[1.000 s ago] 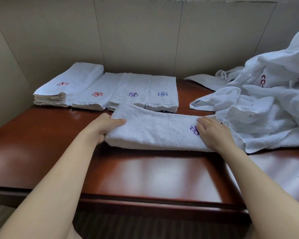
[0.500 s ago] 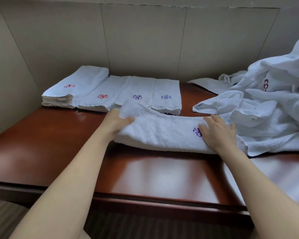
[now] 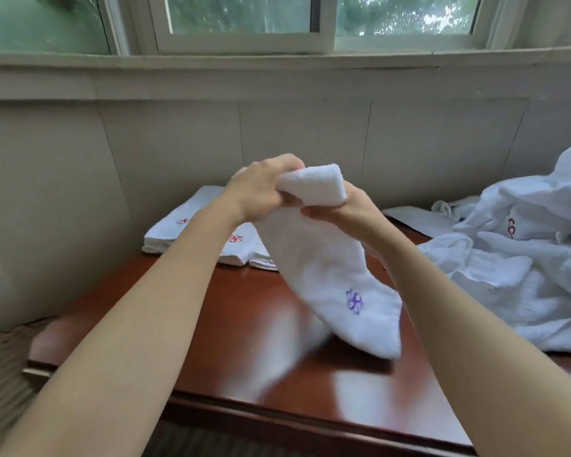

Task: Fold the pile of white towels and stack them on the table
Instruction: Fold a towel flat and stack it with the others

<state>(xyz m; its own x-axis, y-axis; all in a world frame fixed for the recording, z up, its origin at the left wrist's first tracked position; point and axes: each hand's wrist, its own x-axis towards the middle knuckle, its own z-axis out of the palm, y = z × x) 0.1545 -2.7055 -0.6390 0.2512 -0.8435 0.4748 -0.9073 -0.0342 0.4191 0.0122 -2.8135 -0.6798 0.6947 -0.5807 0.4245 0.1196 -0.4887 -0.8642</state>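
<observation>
White terry, folded into a long strip, hangs in the air above the reddish-brown wooden table [image 3: 211, 341]: this hand towel [image 3: 323, 268] is gripped at its upper end only, so that its own weight pulls the strip straight and the purple embroidered flower [image 3: 354, 301] faces the person. The left hand [image 3: 261, 189] curls its fingers over the top fold, and the right hand [image 3: 350, 206] pinches the same end from below and behind, the two hands close together with the thick doubled edge between them; the hold looks meant to keep the layers from slipping apart before the next fold. The lower end swings just above the table and is blurred, so I cannot tell whether it touches the wood. Behind the towel, toward the wall, lies the row of folded towels [image 3: 178, 225] with red flowers showing, partly hidden by the hanging strip, which suggests where this one will go. To the right of the towel sprawls the unfolded pile [image 3: 508, 275], so the task seems about half done.
</observation>
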